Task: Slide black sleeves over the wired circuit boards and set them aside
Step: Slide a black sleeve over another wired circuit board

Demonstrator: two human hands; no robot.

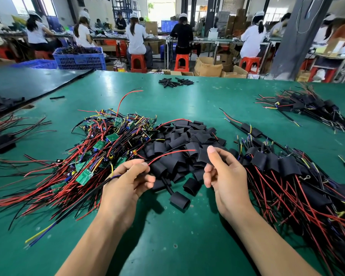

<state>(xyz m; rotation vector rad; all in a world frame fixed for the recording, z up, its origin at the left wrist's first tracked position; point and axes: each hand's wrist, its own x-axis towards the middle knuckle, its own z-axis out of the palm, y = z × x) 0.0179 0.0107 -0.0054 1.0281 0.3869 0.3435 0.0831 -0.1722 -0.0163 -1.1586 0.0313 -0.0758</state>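
— Item under work, and its position?
— One flat black sleeve, just right of frame centre. It is pinched between the thumb and forefinger of the right hand. The other fingers are loosely curled.

— The other hand?
— Lower centre, the left hand has its fingers curled round a wire bundle. A thin red wire runs from its fingertips up and right, and its tip ends just beside the held sleeve. A black lead with yellow and blue ends trails to lower left. Whether a board lies inside the grip, I cannot tell.

— Stock nearby?
— A heap of loose black sleeves lies directly behind both hands. On its left, touching it, is a tangle of bare green circuit boards with red and black wires. A pile of sleeved boards lies at right, and a second sleeved pile at upper right.

— Surroundings?
— Everything lies on a green work table. There is a small cluster of narrow black tubes at top centre and a blue plastic crate at upper left. Seated workers on red stools line the far benches.
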